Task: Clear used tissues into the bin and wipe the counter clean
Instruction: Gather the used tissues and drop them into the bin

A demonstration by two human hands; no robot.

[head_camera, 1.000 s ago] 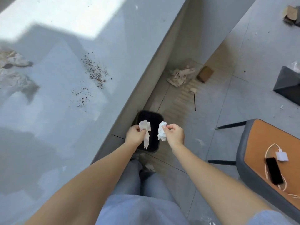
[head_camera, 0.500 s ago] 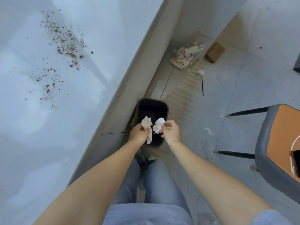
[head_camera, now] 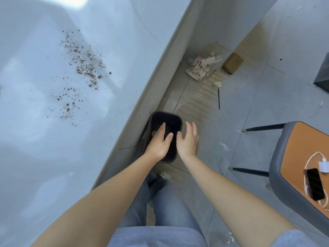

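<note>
Head view, one entry, all places taken from the bin. Bin (head_camera: 179, 122): small, black, rounded-rectangular, standing on the grey tiled floor hard against the foot of the counter; interior dark, and a dim pale shape at its bottom may be tissue, though that cannot be told for sure. Left hand (head_camera: 159, 141): palm down directly over the bin's mouth, forearm bare and reaching in from the near side, fingers (head_camera: 162, 127) stretched out flat and loosely spread, thumb out to the side, nothing held. Right hand (head_camera: 187, 140): over the bin's right rim, turned edge-on with the palm facing the left hand, fingers straight and slightly parted, empty; the two hands lie close but apart. Counter (head_camera: 44, 139): pale glossy top rising to the left of the bin, its edge running diagonally away from it. Crumbs (head_camera: 83, 66): scatter of brown specks on the counter top, well up and left of the bin, in a denser patch with a thinner patch nearer the bin. Legs: in blue jeans, just on the near side of the bin, with the tip of a shoe showing. Paper scraps (head_camera: 202, 67): beige heap on the floor beyond the bin, at the counter's foot, with a small cardboard box (head_camera: 232, 62) just right of it. Chair (head_camera: 284, 166): grey with orange seat, well to the right of the bin, carrying a dark phone (head_camera: 314, 186) and white charger cable.
</note>
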